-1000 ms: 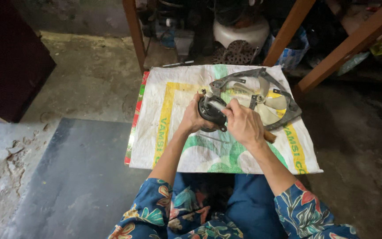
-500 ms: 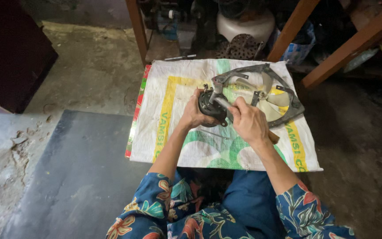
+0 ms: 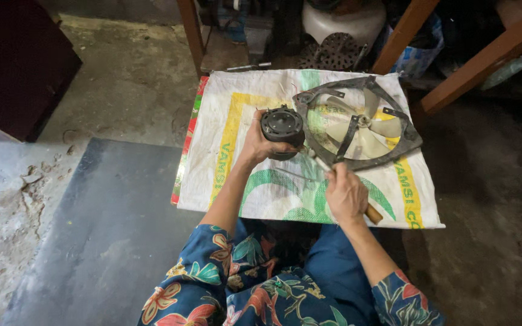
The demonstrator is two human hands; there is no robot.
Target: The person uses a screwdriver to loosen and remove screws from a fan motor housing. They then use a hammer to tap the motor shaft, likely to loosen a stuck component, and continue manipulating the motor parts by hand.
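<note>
My left hand [image 3: 255, 145] grips a round black fan motor [image 3: 282, 128] and holds it upright on a white woven sack [image 3: 231, 127]. My right hand [image 3: 345, 194] is closed around a screwdriver with a brown wooden handle [image 3: 374, 214]; its metal shaft points up toward the motor. Just right of the motor lies a dark square fan frame [image 3: 357, 124] with pale translucent blades inside it, flat on the sack.
The sack lies on a concrete floor beside a grey slab [image 3: 104, 229]. Wooden furniture legs [image 3: 191, 33] and slanted wooden beams [image 3: 484, 60] stand behind the sack, with a white pot [image 3: 339, 21] and a perforated metal disc [image 3: 333, 54] among clutter underneath.
My right hand has pulled back from the motor toward me with the screwdriver. The left hand keeps its hold on the motor, whose face is now exposed.
</note>
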